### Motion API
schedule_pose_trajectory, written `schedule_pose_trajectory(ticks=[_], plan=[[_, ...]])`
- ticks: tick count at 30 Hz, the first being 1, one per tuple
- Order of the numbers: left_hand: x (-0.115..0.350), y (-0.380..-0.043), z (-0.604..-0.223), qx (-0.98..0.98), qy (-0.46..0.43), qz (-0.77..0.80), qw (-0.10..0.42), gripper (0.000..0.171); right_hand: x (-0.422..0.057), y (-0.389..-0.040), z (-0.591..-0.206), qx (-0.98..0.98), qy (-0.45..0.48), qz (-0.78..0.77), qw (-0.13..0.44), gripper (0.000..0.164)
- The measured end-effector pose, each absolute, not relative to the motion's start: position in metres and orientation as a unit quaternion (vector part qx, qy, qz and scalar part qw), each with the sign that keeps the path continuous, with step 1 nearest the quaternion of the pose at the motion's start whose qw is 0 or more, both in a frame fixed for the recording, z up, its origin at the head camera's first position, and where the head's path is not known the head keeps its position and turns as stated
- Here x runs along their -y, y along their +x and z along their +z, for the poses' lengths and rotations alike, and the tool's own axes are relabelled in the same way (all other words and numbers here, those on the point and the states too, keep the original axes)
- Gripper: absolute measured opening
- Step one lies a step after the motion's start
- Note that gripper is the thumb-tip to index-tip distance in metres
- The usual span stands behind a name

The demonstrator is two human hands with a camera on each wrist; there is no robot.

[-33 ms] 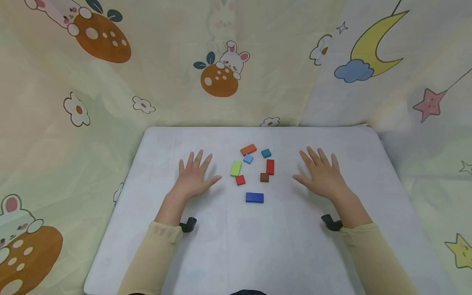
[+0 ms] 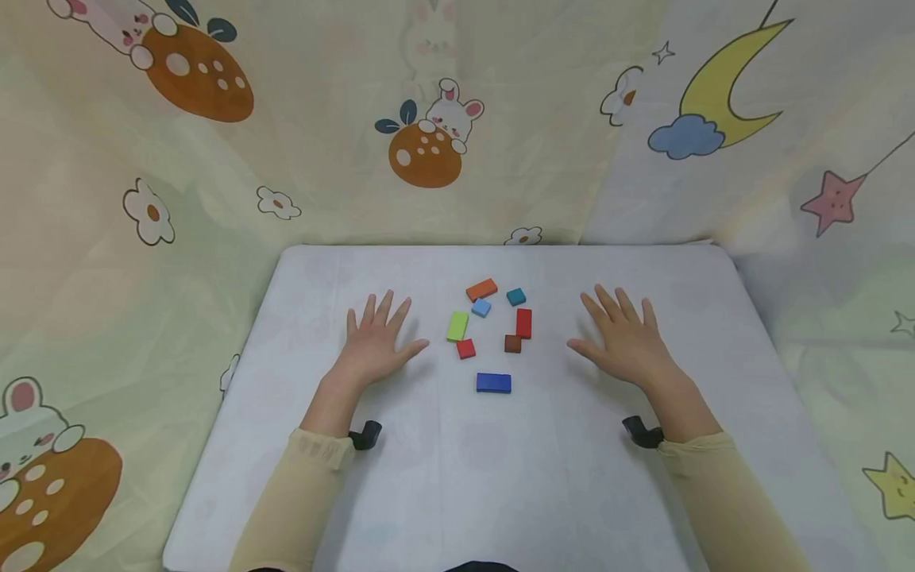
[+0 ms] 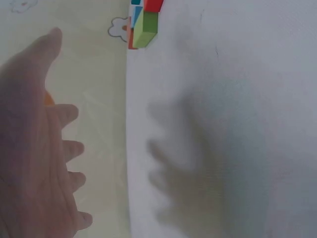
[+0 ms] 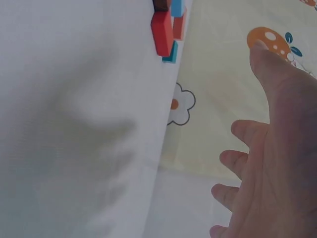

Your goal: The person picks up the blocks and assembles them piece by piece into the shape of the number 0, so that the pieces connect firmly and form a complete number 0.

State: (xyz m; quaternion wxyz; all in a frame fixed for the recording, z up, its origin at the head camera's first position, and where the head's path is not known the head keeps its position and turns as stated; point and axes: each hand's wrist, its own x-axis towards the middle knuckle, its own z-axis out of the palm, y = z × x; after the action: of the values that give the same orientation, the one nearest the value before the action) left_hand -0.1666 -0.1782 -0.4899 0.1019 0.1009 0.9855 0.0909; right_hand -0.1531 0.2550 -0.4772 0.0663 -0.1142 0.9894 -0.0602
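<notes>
Eight blocks (image 2: 512, 344) lie btwn L hand (image 2: 373, 347) & R hand (image 2: 629, 343), both spread wide, gripping nothing.

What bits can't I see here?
Black thing: head view, cut off by the bottom edge.
Dark blue block: head view, its top hides its underside.
Small red block: left wrist view, cut off by top edge.
Brown block: right wrist view, cut off by top edge.

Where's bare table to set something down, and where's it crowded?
Bare: the table on the near side of the dark blue block, between the left sleeve and right sleeve; also between the right hand and the long red block. Crowded: around the light blue block, close to the orange block.
</notes>
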Motion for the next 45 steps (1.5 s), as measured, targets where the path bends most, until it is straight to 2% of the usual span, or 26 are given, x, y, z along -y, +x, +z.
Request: schedule_pose_trajectory(ticks=[4, 9, 13, 17, 23, 28, 35, 45], plan=[[0.175, -0.165, -0.496, -0.985, 0.114, 0.100, 0.087, 0.086, -0.253, -0.152, -0.480, -0.985, -0.126, -0.087, 0.074, 0.095], [0.158, -0.154, -0.511, -0.968, 0.156, 0.188, 0.051, 0.058, -0.241, -0.146, -0.487, -0.966, -0.149, -0.189, 0.092, 0.077], [0.137, -0.142, -0.528, -0.945, 0.185, 0.260, 0.074, 0.044, -0.220, -0.137, -0.502, -0.946, -0.164, -0.264, 0.093, 0.056], [0.120, -0.131, -0.544, -0.930, 0.203, 0.281, 0.120, 0.048, -0.193, -0.129, -0.520, -0.926, -0.188, -0.308, 0.110, 0.040], [0.106, -0.127, -0.556, -0.932, 0.209, 0.271, 0.122, 0.054, -0.167, -0.123, -0.538, -0.918, -0.208, -0.312, 0.129, 0.041], [0.100, -0.128, -0.560, -0.937, 0.244, 0.229, 0.104, 0.050, -0.159, -0.123, -0.547, -0.927, -0.224, -0.279, 0.115, 0.043], [0.099, -0.129, -0.566, -0.936, 0.274, 0.211, 0.063, 0.041, -0.154, -0.122, -0.550, -0.931, -0.241, -0.261, 0.087, 0.036], [0.101, -0.126, -0.567, -0.927, 0.302, 0.217, 0.054, 0.039, -0.153, -0.116, -0.552, -0.932, -0.250, -0.247, 0.085, 0.035]])
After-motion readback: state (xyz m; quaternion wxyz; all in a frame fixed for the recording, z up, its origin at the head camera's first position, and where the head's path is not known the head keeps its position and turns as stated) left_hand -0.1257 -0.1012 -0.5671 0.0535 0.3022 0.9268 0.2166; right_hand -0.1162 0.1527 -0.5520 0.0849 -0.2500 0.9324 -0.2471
